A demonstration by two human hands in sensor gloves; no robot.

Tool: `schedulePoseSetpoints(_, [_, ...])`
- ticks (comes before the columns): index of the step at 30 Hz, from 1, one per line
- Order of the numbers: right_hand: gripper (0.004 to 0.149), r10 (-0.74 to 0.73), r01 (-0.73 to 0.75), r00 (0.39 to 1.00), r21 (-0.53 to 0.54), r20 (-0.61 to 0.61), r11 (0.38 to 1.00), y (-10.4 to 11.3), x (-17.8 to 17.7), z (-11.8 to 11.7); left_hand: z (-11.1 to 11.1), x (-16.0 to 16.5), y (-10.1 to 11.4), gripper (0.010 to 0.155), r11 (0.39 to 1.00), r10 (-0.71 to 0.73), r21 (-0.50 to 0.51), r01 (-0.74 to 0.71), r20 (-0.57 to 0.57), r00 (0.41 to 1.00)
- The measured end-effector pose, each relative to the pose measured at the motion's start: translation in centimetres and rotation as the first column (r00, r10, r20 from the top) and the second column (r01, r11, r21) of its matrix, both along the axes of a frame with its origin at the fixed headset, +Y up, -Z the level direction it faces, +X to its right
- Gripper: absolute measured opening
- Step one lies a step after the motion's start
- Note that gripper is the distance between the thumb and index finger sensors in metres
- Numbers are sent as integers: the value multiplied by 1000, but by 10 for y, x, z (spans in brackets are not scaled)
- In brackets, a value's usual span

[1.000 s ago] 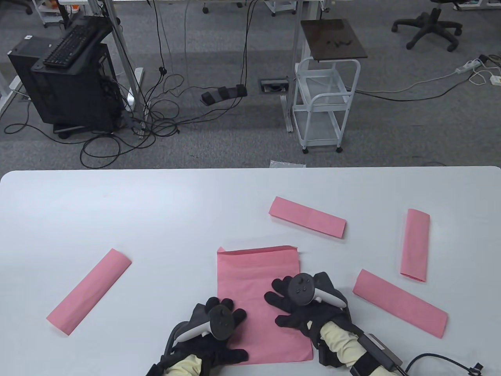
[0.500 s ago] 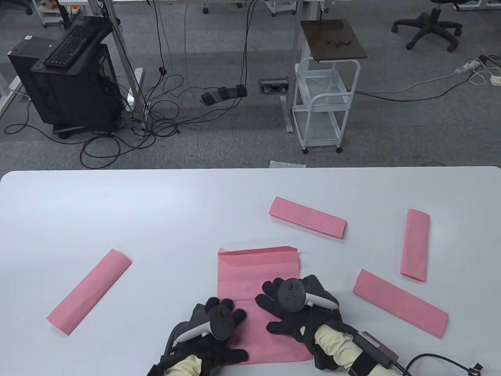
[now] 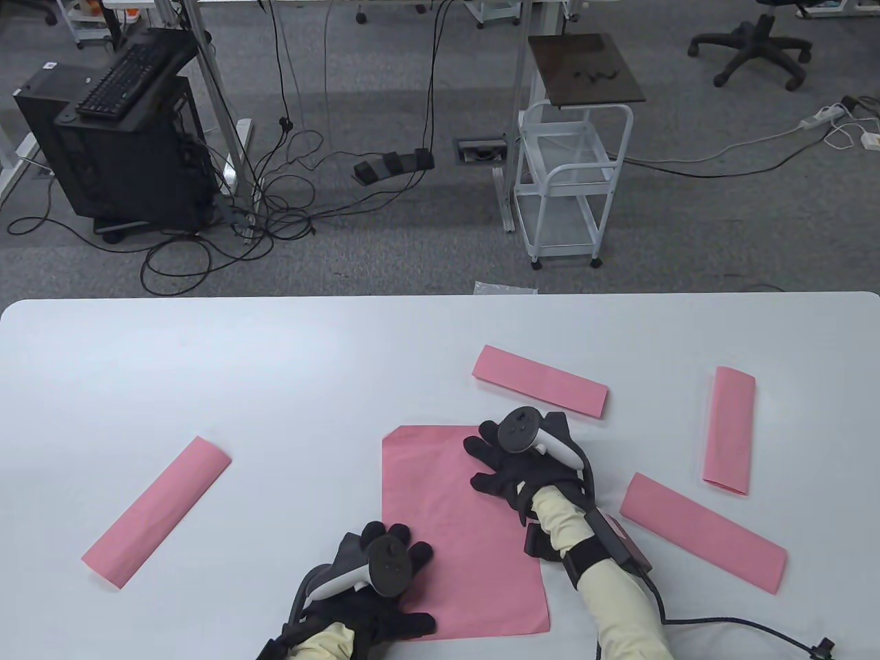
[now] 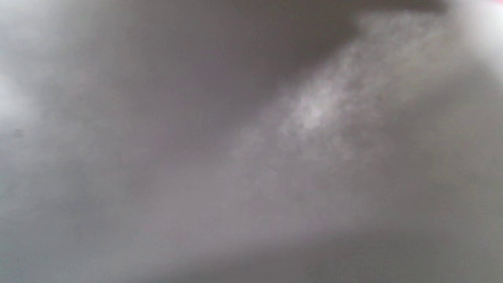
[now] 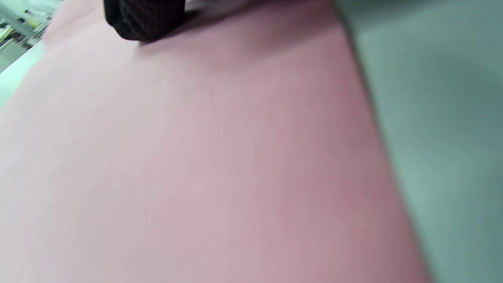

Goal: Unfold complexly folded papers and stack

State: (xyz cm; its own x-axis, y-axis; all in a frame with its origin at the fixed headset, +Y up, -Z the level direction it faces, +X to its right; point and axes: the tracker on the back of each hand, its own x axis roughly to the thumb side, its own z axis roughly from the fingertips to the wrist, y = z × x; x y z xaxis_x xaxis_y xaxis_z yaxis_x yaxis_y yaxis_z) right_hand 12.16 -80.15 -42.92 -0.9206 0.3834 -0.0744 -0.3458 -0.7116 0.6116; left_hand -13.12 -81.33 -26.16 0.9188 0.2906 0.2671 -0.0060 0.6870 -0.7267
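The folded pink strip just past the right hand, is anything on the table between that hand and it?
Nothing visible. The right hand rests on the far right part of the unfolded pink sheet, and only bare table separates it from the nearest folded pink strip. The left hand rests at the sheet's near left.

Office or lab – computer tower point(image 3: 130, 155), swivel chair point(image 3: 753, 42), floor cables point(image 3: 289, 199).

Open pink sheet point(image 3: 454, 536) flat — four folded pink strips point(image 3: 540, 381) around
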Motion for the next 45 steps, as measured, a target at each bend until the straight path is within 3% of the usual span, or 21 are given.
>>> schedulePoseSetpoints(8, [60,-45,45,998,13,33,999,6,-2,-3,0,0,0,94,1000,0,0,0,0,1000])
schedulePoseSetpoints(11, [67,-91,97,994,99,-64,990,15,-6,14,0,0,0,95,1000,0,0,0,-1,1000])
schedulePoseSetpoints(15, [73,-74,108,981,185,-177,977,27,-5,56,0,0,0,94,1000,3,-1,-3,0,1000])
schedulePoseSetpoints(19, [74,4,41,948,133,-319,990,26,5,111,0,0,0,94,1000,3,0,-3,-2,1000])
schedulePoseSetpoints(23, [76,67,-57,927,37,-370,998,9,18,148,0,0,0,94,1000,2,0,-2,-5,1000])
schedulePoseSetpoints(25, [76,75,-74,929,16,-363,997,1,23,152,0,0,0,94,1000,3,0,-3,-6,1000])
schedulePoseSetpoints(27, [75,-32,22,949,-34,-314,999,-4,27,152,0,-1,1,95,1000,4,0,-4,-8,1000])
schedulePoseSetpoints(30, [76,-38,34,947,-20,-320,999,-6,28,153,-2,1,6,93,999,31,19,-31,-24,999])
schedulePoseSetpoints(35, [75,-50,48,948,-15,-314,999,-7,27,153,3,29,27,76,989,83,114,-91,70,994])
schedulePoseSetpoints(40, [76,-50,48,949,-12,-313,999,-6,27,153,8,60,10,79,998,26,60,-35,155,988])
schedulePoseSetpoints(45, [75,-56,53,950,-19,-308,998,-6,29,154,1,31,12,83,997,-52,62,44,127,991])
